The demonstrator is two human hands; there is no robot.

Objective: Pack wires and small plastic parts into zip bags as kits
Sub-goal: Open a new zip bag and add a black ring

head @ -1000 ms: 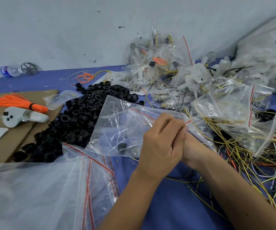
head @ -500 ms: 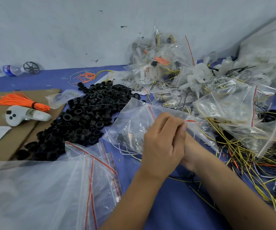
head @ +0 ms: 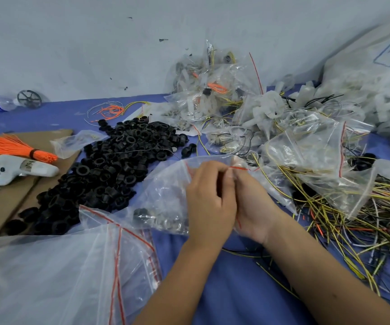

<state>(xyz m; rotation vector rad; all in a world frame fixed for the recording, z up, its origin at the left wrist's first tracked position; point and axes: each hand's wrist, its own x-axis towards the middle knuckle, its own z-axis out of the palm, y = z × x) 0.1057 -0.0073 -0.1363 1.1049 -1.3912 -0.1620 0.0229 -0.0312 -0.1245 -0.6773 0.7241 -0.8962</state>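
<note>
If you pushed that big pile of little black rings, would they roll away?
Probably some would. The black rings are small and round, heaped loosely, so a push would likely scatter them across the blue table. Those lying flat would probably just slide. They look light, being small hollow plastic.

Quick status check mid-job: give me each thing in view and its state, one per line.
Clear zip bag with red seal line: holds small parts, mouth pinched by both hands.
Left hand: pinching the bag's top edge.
Right hand: pinching the same edge.
Black plastic rings: loose in a heap.
Orange wire bundle: tied with a black band.
Yellow and black wires: loose tangle.
</note>
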